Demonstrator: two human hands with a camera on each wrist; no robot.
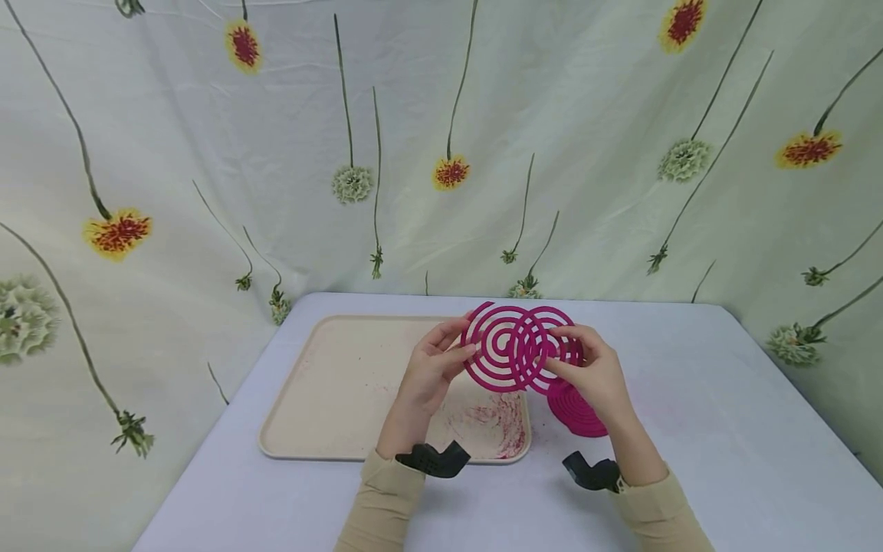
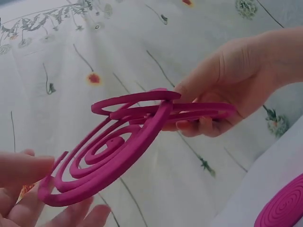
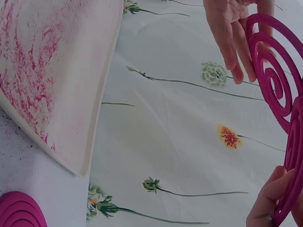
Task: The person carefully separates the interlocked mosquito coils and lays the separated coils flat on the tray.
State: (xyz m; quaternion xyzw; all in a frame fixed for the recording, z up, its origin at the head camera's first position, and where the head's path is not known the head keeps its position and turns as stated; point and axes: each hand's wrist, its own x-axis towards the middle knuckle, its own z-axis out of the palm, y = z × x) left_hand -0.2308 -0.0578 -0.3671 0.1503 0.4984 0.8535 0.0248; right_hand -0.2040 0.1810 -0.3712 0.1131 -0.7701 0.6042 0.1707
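Note:
Two magenta mosquito coils hang in the air in front of me, partly interlocked where their rings overlap. My left hand pinches the outer edge of the left coil between thumb and fingers. The right coil is held at its outer side by my right hand, thumb on the near face. In the left wrist view the two coils tilt at different angles and cross near their middle. More coil, wound tight, lies on the table below my right hand.
A cream tray rests on the white table at the left, with magenta crumbs smeared over its right corner. Crumbs also dot the table beside it. A flower-printed cloth hangs behind the table.

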